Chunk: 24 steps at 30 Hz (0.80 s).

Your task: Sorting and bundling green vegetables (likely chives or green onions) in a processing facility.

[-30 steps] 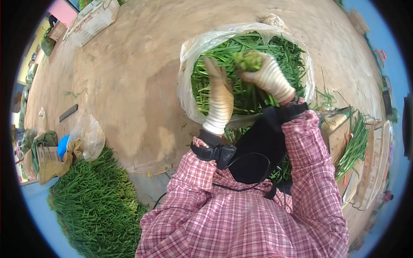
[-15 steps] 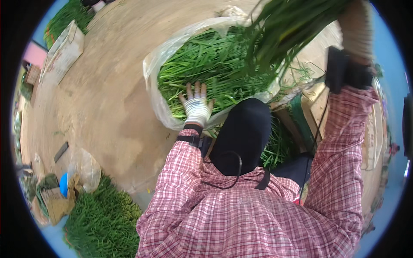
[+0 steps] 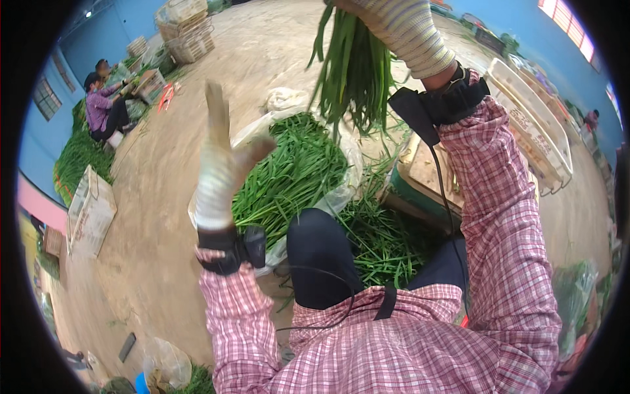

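Green chives [image 3: 289, 177], long thin flat blades, fill an open clear plastic sack [image 3: 341, 194] on the dirt floor. A loose bunch [image 3: 354, 65] dangles, gripped by the gloved right hand [image 3: 400, 23]. The gloved left hand [image 3: 220, 164] hangs empty, fingers spread.

Far left of the dirt floor [image 3: 197, 131] a seated person [image 3: 102, 108] works beside a green heap [image 3: 75, 154]; stacked crates [image 3: 187, 29] behind, a white crate [image 3: 92, 213] nearer, white trays [image 3: 541, 141] far right
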Available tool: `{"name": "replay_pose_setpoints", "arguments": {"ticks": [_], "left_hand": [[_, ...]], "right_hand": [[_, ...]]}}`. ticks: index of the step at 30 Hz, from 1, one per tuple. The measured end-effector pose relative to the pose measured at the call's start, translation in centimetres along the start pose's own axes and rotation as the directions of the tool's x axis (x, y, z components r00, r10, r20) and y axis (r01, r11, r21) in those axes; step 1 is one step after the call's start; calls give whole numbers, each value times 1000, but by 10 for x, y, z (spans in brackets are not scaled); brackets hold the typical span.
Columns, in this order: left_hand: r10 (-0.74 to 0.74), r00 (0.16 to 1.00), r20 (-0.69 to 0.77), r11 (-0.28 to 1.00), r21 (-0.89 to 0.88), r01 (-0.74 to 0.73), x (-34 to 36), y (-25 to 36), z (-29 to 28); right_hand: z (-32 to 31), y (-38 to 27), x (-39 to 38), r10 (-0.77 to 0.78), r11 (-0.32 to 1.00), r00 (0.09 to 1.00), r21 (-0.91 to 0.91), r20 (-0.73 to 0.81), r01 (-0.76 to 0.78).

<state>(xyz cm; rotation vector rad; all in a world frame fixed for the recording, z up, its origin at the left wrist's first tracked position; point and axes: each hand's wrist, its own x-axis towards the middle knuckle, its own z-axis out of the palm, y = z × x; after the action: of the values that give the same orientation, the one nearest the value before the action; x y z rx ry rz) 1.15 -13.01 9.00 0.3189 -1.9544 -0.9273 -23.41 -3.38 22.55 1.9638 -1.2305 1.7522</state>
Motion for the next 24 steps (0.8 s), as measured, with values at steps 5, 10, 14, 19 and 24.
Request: {"name": "replay_pose_setpoints", "arguments": {"ticks": [5,10,14,19,24], "left_hand": [[248,951,185,912,-375,-165,73,69,88],[12,846,533,735,-578,354,32,56,160],[-189,652,734,594,-443,671,-24,63,164],[-488,323,811,530,-19,848,-50,88,120],[-756,23,654,215,216,952,-90,94,76]], "right_hand": [[-24,-16,-6,-330,572,903,-702,275,424],[-78,-15,-53,463,787,841,568,-281,-243],[-102,14,-113,795,514,510,810,-327,-283],[-68,1,-220,980,196,83,946,-180,-260],[-56,-8,-347,965,258,187,798,-185,-545]]}}
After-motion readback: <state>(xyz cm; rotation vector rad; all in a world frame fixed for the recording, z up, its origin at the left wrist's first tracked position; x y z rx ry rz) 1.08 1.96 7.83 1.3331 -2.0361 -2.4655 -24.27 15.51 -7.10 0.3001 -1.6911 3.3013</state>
